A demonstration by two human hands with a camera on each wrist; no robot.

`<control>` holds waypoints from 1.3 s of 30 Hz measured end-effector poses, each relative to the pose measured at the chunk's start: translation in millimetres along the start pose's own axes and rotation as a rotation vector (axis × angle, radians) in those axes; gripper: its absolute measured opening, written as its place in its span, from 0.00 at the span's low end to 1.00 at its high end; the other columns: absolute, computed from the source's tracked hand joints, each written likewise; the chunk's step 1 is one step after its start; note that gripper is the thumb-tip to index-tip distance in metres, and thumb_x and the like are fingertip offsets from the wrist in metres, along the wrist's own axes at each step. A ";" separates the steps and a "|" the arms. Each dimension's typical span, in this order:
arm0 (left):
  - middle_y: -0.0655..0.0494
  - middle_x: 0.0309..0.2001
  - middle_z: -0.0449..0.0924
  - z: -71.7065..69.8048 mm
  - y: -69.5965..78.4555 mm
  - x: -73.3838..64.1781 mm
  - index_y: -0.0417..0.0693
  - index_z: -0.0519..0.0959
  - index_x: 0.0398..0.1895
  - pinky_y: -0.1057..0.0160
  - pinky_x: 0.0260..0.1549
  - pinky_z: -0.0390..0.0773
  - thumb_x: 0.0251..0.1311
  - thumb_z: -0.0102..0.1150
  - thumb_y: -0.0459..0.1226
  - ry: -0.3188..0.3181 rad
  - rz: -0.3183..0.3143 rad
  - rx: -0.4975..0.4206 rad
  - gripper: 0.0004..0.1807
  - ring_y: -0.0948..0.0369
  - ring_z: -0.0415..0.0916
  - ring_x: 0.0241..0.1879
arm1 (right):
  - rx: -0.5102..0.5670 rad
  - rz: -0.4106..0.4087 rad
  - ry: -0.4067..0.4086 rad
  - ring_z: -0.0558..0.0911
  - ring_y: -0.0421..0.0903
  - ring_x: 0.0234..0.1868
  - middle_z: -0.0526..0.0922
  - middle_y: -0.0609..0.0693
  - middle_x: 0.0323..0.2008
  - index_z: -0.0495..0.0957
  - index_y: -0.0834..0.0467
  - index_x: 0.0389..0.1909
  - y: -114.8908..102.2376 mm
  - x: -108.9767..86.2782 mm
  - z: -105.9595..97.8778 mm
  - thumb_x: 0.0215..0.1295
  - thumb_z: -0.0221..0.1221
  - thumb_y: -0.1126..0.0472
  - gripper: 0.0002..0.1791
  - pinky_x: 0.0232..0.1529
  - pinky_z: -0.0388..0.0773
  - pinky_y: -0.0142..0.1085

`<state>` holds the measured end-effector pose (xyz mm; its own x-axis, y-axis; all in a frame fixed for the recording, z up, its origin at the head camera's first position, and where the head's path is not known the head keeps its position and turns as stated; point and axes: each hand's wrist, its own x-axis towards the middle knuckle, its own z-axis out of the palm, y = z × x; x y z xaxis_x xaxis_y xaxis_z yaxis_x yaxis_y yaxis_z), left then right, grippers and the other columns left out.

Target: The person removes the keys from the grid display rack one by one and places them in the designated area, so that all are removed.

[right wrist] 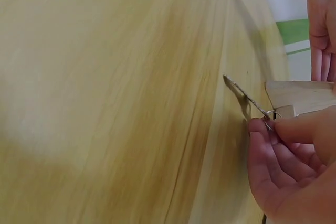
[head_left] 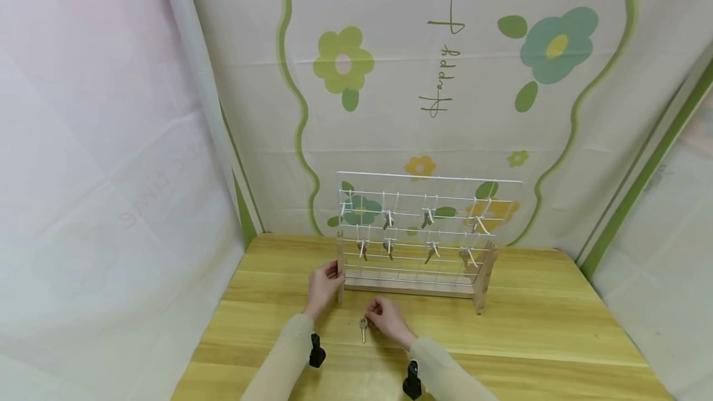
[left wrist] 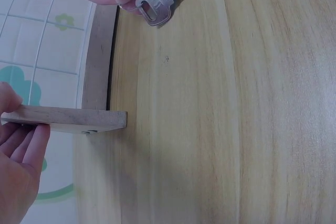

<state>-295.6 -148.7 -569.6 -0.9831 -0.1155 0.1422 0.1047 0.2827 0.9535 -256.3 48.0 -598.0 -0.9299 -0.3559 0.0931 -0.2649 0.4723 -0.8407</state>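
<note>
A silver key on a small ring hangs from my right hand, whose thumb and finger pinch the ring. In the left wrist view the key points away from those fingertips, over the table. My left hand grips the left wooden end post of a rack, thumb on one side and fingers on the other. Above both hands stands the white wire grid, with several keys hanging from its hooks in two rows.
The rack's right wooden post and its bottom rail rest on the wooden table. Behind rises a flower-printed cloth; more cloth hangs at left and right. A black camera mount sits on each wrist.
</note>
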 end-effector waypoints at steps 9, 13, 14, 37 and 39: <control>0.31 0.53 0.81 0.5 -1.5 -0.8 0.27 0.77 0.57 0.56 0.48 0.87 0.61 0.61 0.26 0.001 0.017 0.012 0.20 0.42 0.83 0.53 | -0.124 -0.049 0.024 0.71 0.32 0.24 0.82 0.51 0.25 0.78 0.63 0.28 4.6 -0.3 -1.6 0.61 0.63 0.71 0.04 0.23 0.71 0.25; 0.30 0.52 0.82 1.2 -1.2 0.0 0.26 0.77 0.56 0.57 0.47 0.87 0.60 0.62 0.25 0.005 0.026 0.012 0.20 0.42 0.83 0.51 | -0.147 -0.066 0.022 0.71 0.32 0.23 0.82 0.51 0.25 0.78 0.63 0.28 2.5 -0.3 -3.5 0.60 0.63 0.71 0.04 0.23 0.71 0.24; 0.30 0.52 0.82 1.3 -1.4 0.1 0.26 0.77 0.56 0.57 0.47 0.87 0.60 0.61 0.24 0.005 0.030 0.015 0.20 0.41 0.83 0.51 | -0.151 -0.068 0.021 0.72 0.32 0.23 0.82 0.51 0.25 0.79 0.63 0.28 2.2 -0.2 -3.9 0.60 0.63 0.71 0.04 0.23 0.71 0.24; 0.31 0.49 0.83 -2.3 -3.1 0.9 0.28 0.79 0.51 0.52 0.48 0.87 0.59 0.63 0.27 0.005 0.023 0.025 0.17 0.42 0.83 0.50 | -0.145 -0.128 0.081 0.84 0.46 0.32 0.85 0.54 0.32 0.80 0.65 0.33 -23.9 -2.2 -34.9 0.60 0.64 0.71 0.02 0.32 0.81 0.24; 0.31 0.49 0.83 -2.5 -2.1 1.0 0.27 0.79 0.51 0.52 0.47 0.87 0.59 0.63 0.27 0.006 0.035 0.031 0.16 0.41 0.83 0.50 | -0.143 -0.117 0.107 0.84 0.45 0.32 0.85 0.54 0.33 0.80 0.63 0.34 -33.6 -1.3 -44.8 0.62 0.63 0.69 0.02 0.31 0.81 0.25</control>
<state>-296.4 -151.8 -570.7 -0.9780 -0.1111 0.1767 0.1339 0.3158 0.9393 -257.6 68.7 -546.0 -0.9107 -0.3304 0.2481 -0.3988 0.5457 -0.7371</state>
